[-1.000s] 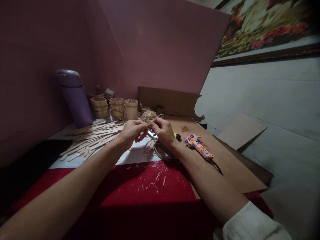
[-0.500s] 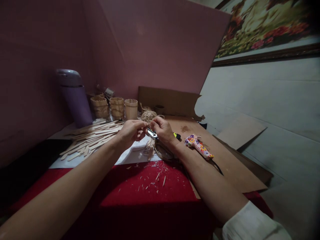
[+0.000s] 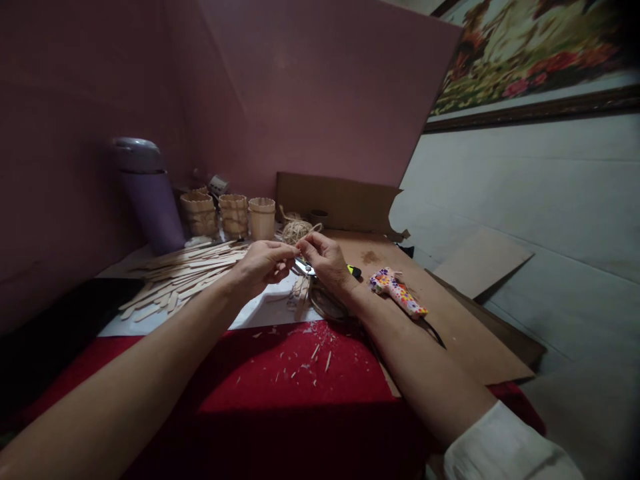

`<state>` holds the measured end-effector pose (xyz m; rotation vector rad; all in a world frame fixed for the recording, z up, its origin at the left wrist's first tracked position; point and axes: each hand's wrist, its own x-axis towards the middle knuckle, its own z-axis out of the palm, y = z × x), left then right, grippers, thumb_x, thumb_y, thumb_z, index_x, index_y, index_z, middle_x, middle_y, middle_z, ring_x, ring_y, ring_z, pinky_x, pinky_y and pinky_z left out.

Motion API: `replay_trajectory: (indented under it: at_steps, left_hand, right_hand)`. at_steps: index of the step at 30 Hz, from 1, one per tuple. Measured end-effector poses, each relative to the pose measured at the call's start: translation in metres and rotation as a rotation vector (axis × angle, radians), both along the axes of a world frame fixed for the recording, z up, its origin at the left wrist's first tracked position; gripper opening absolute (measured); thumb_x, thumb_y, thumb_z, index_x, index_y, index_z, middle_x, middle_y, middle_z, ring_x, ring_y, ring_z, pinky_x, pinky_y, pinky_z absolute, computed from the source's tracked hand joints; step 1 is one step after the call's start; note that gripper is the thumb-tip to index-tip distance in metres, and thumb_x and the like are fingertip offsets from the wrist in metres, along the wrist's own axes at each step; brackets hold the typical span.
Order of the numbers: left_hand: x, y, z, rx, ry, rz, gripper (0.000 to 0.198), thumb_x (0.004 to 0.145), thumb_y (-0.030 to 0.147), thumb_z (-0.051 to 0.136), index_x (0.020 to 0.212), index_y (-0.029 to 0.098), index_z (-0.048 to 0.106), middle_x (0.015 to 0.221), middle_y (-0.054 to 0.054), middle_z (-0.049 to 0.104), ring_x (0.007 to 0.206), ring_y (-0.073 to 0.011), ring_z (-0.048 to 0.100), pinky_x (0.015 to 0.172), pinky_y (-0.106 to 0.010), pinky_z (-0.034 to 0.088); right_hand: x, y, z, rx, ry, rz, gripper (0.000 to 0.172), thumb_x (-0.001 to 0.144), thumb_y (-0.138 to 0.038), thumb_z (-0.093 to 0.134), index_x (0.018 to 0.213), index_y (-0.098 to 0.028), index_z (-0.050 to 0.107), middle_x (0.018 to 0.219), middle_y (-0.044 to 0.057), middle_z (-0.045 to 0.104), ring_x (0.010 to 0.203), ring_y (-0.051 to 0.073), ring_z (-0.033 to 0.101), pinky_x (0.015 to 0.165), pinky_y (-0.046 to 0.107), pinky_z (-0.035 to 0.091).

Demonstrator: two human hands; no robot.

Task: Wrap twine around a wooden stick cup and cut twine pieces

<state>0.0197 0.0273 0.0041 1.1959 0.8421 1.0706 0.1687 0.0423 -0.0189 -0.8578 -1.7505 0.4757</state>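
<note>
Fingertip to fingertip, my left hand (image 3: 265,265) and my right hand (image 3: 324,259) meet over the middle of the table. Both are closed in a pinch; whatever lies between the fingers is too small to make out. Just below them are scissors (image 3: 327,305) with dark loop handles, partly hidden by my right hand. A ball of twine (image 3: 296,231) sits right behind the fingers, a loose strand curving near my right hand. Small wooden sticks (image 3: 301,293) lie beside the scissors. A yellow-and-black object (image 3: 355,271) peeks out behind my right wrist.
Wooden craft sticks (image 3: 185,277) are heaped on white paper at left. Behind them stand a purple bottle (image 3: 153,207) and several stick-covered cups (image 3: 262,219). A flower-patterned glue gun (image 3: 397,292) with a cord rests on cardboard (image 3: 465,340). Wood scraps litter the red cloth (image 3: 280,380).
My fingertips have shifted slightly and my left fingers look straighter, still pinched against the right ones. The scissors and everything else on the table stay put.
</note>
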Motion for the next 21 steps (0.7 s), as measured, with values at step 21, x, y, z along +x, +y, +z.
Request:
replay_trajectory:
  at_steps: [21]
  left_hand:
    - [-0.0016,0.0055,-0.0016,-0.111,-0.069,0.087,0.010,0.061,0.014,0.068,0.060,0.009,0.059,0.047,0.001,0.050,0.031,-0.0013,0.035,0.031,-0.014,0.018]
  right_hand:
    - [0.0019,-0.0083,0.0078,0.210,-0.094,-0.457,0.027,0.086,-0.038,0.053,0.068,-0.019,0.059,0.072,0.003,0.057,0.064,0.014,0.049,0.061,0.027,0.034]
